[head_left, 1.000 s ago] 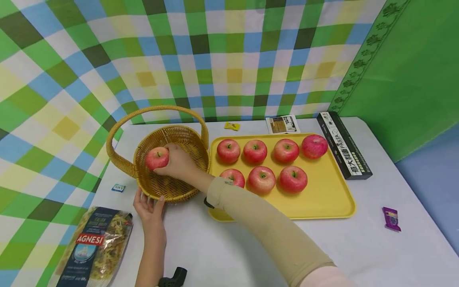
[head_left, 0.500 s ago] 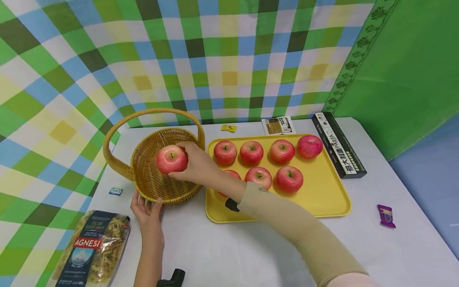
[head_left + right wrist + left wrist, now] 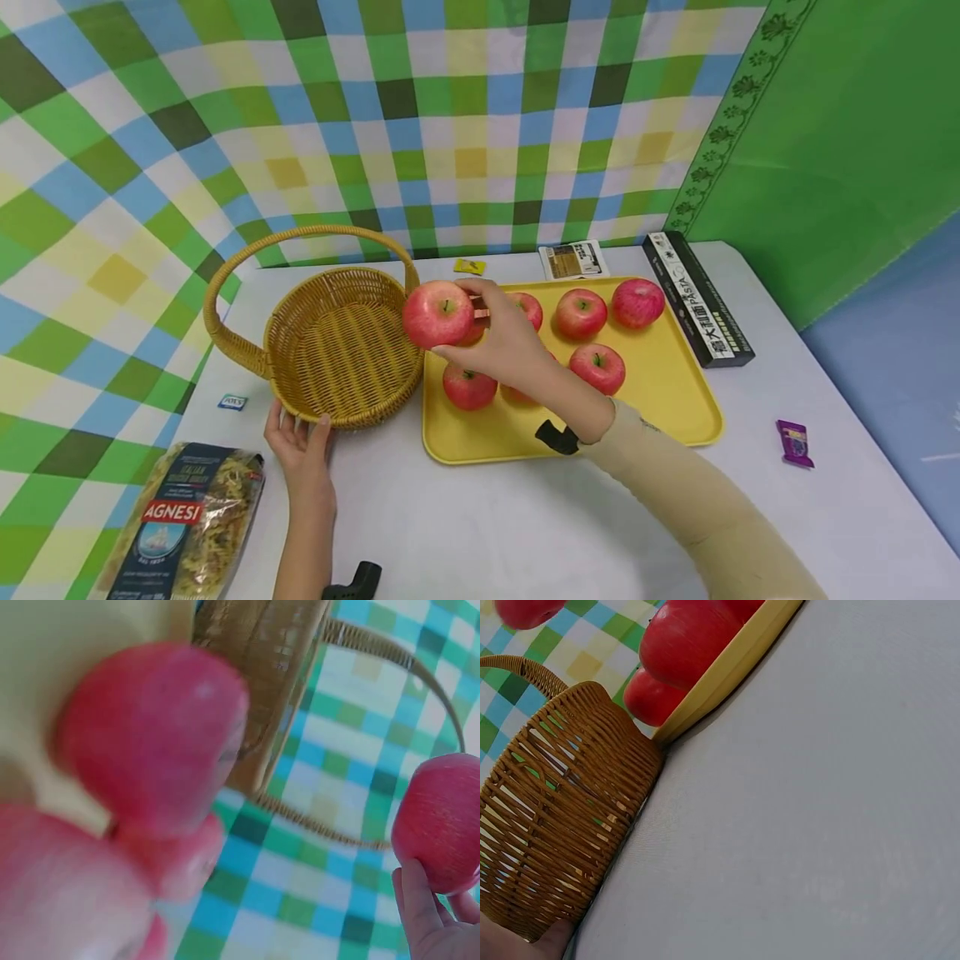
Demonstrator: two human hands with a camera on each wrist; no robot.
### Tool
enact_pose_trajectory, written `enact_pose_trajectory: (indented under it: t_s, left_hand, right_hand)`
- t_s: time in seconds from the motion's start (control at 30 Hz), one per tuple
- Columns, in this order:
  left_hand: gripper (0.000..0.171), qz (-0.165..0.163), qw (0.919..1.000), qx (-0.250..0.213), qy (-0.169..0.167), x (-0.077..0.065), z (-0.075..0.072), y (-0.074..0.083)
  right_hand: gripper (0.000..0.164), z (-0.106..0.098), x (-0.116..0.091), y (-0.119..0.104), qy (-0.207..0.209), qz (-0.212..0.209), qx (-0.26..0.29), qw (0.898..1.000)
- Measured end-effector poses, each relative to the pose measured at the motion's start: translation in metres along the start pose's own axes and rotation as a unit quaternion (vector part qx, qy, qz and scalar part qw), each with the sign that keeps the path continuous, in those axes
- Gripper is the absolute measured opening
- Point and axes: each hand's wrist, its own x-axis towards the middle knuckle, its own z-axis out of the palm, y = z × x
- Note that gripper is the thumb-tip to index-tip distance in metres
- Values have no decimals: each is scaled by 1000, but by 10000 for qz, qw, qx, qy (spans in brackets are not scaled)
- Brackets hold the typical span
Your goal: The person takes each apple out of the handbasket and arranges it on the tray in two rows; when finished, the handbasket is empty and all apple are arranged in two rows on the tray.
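My right hand (image 3: 498,333) holds a red apple (image 3: 437,314) between thumb and fingers, raised over the left end of a yellow tray (image 3: 660,417). In the right wrist view the held apple (image 3: 442,825) is at the right edge, fingers along its underside. Several more apples (image 3: 597,368) sit in two rows on the tray, a few partly hidden by my hand. A wicker basket (image 3: 345,354) with a tall handle stands left of the tray, its inside bare. My left hand (image 3: 302,450) touches the basket's near outer wall, fingers and thumb spread along it.
A bag of Agnesi pasta (image 3: 183,525) lies at the front left, near a small blue-white packet (image 3: 232,402). Behind the tray are a yellow packet (image 3: 469,267) and a printed card (image 3: 573,260). A black pasta box (image 3: 697,300) and purple packet (image 3: 795,443) lie right.
My right hand has lifted the apple up out of the basket and carried it right, over the tray. The left hand has stayed at the basket; the view has shifted slightly.
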Motion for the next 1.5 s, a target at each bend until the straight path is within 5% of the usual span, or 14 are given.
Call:
enact_pose_trajectory:
  t_s: [0.37, 0.73, 0.97, 1.5]
  left_hand:
    - [73, -24, 10000, 94, 21, 3, -1, 1]
    - [74, -80, 9999, 133, 57, 4, -1, 1]
    - [74, -120, 9998, 174, 71, 3, -1, 1]
    - [73, -178, 9998, 93, 83, 1, 2, 0]
  right_hand:
    - [79, -68, -52, 48, 1228, 470, -115, 9913]
    - [80, -135, -112, 88, 2055, 1255, -1092, 9644]
    - [88, -158, -132, 119, 1747, 2124, -1468, 9502]
    - [98, -164, -145, 156, 1069, 3056, -1438, 9352]
